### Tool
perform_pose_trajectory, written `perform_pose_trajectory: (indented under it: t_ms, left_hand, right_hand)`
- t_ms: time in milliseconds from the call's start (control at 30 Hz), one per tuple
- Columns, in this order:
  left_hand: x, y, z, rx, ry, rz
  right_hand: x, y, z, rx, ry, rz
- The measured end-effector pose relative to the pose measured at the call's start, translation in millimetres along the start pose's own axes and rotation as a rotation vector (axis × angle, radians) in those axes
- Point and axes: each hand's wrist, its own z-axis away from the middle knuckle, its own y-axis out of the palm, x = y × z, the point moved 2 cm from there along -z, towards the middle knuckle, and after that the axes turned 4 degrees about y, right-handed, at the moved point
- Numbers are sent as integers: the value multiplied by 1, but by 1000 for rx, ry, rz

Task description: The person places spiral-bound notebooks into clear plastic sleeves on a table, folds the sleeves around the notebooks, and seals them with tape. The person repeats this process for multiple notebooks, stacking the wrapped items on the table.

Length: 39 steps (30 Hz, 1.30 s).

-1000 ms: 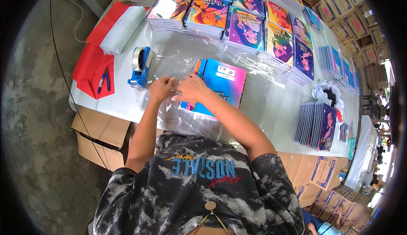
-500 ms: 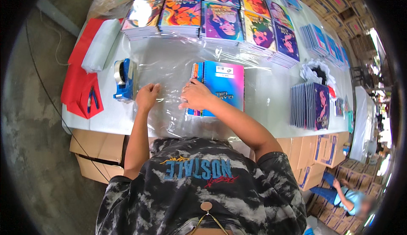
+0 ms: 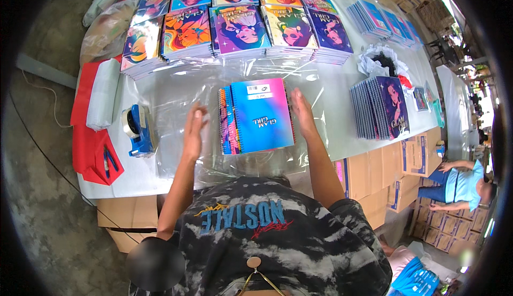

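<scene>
A small stack of spiral notebooks (image 3: 264, 115) lies in front of me, its top one showing a blue-and-pink back cover. Colorful cover edges and coils stick out along the stack's left side. Under it a clear plastic sheet (image 3: 176, 154) is spread over the table. My left hand (image 3: 196, 127) is open, held upright over the plastic, a little apart from the stack. On the other side my right hand (image 3: 303, 113) is open too, fingers stretched out beside the stack's right edge; whether it touches the edge I cannot tell.
Rows of notebook piles (image 3: 240, 29) line the table's far side. A blue tape dispenser (image 3: 140, 130) stands at left, near a red sheet with pens (image 3: 110, 158). More notebooks (image 3: 374, 106) stand at right, below crumpled white plastic (image 3: 374, 61). Cartons (image 3: 368, 173) sit below the table; people are at far right.
My right hand has left the coil side and moved to the stack's right edge. My left hand has opened. More cover edges now show at the stack's left. The view has shifted.
</scene>
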Motion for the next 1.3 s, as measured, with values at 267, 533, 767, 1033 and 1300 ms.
perform_pose_trajectory:
  t_ms: [267, 533, 767, 1033, 1300]
  left_hand:
    - [26, 50, 4, 67, -49, 47]
    - [15, 52, 2, 184, 1, -28]
    - [45, -35, 19, -545, 137, -1369]
    - [32, -32, 20, -396, 224, -1282]
    - [18, -84, 12, -304, -344, -366]
  right_hand:
    - [-21, 41, 33, 314, 26, -83]
    - [-11, 59, 52, 186, -104, 85]
    - [-9, -28, 63, -776, -182, 963]
    - [-17, -28, 72, -656, -243, 940]
    - [-3, -51, 55, -549, 229, 178]
